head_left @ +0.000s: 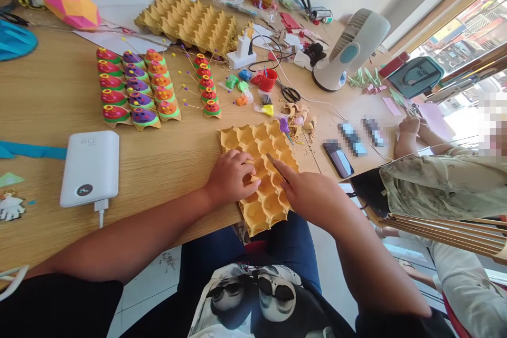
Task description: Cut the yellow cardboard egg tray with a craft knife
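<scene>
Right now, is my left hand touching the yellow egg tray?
Touching. The head view shows the left hand pressing down on the yellow egg tray, fingers curled over its cups.

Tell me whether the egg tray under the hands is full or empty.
Empty: every visible cup of the egg tray is bare.

Left hand [232,177] rests, fingers curled, on a yellow egg tray [243,137] overhanging the near edge of the wooden table [166,153]. Right hand [312,193] grips a thin tool [276,166], its tip over the tray's cups. Beyond them are painted egg-cup figures [137,87], a white power bank [91,166] and a desk fan [348,47].
</scene>
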`<state>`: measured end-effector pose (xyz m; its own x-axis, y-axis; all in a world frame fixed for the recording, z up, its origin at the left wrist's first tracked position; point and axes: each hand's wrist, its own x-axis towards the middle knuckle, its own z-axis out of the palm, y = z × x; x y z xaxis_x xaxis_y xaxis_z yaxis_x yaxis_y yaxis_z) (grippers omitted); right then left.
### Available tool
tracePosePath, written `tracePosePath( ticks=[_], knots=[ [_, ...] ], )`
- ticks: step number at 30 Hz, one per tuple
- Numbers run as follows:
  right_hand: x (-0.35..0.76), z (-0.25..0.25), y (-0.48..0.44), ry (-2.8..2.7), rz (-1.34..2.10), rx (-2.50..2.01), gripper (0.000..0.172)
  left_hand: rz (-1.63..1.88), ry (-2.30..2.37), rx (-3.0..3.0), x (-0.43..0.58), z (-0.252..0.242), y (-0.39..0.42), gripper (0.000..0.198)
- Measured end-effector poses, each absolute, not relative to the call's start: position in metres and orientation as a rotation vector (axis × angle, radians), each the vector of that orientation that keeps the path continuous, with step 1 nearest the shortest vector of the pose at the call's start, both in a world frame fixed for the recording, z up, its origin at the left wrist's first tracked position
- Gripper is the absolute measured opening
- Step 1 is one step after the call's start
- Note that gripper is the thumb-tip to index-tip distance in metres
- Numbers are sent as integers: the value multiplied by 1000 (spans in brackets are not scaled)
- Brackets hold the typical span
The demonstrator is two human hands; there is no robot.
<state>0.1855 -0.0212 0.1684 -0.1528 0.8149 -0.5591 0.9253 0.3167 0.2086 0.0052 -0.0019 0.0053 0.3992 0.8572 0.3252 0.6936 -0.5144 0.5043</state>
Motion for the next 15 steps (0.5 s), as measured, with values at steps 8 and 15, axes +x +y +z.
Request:
tracePosePath(
  ticks=[8,15],
  knots=[
    [178,151,-25,1992,-316,1621,64,790,1340,2396,4,8,-1,27],
    [178,143,-32,2013,-311,1630,66,775,1334,2394,3,6,0,29]
  ],
)
